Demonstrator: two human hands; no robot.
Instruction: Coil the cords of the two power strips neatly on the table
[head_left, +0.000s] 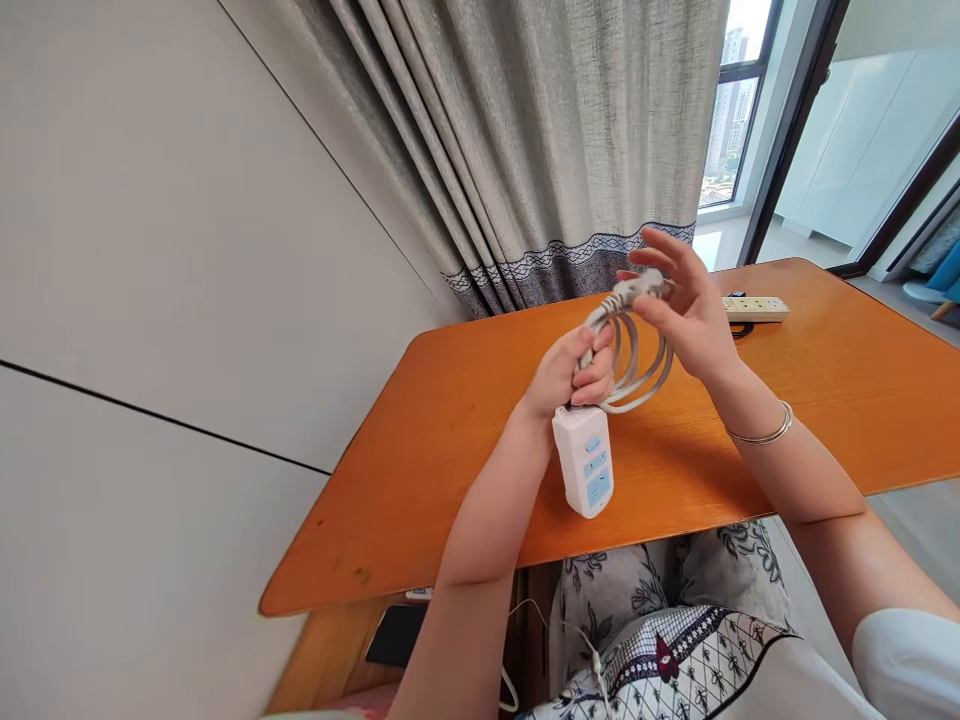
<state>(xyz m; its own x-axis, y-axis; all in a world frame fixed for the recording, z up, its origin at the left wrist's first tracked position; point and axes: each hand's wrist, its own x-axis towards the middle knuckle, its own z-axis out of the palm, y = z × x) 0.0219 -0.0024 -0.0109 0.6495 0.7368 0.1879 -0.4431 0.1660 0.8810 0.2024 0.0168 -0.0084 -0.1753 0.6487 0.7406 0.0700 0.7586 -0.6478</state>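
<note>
My left hand (576, 372) is closed around a coiled white cable (643, 388) over the wooden table. Just below that hand hangs a small white power strip (585, 465) with light blue socket faces, tilted near the table's front edge. At the upper end of the cable is a white plug (646, 288). My right hand (694, 315) has its thumb and fingers around this plug, thumb beneath, other fingers loosely curved above. Loops of the cable hang between the two hands.
On the orange-brown table (465, 460), a second, cream power strip (757, 309) with a dark cord lies behind my right hand. A grey curtain (525, 130) hangs beyond the far edge, and a white panel (187, 250) stands at left. A dark flat device (394, 635) lies below the table.
</note>
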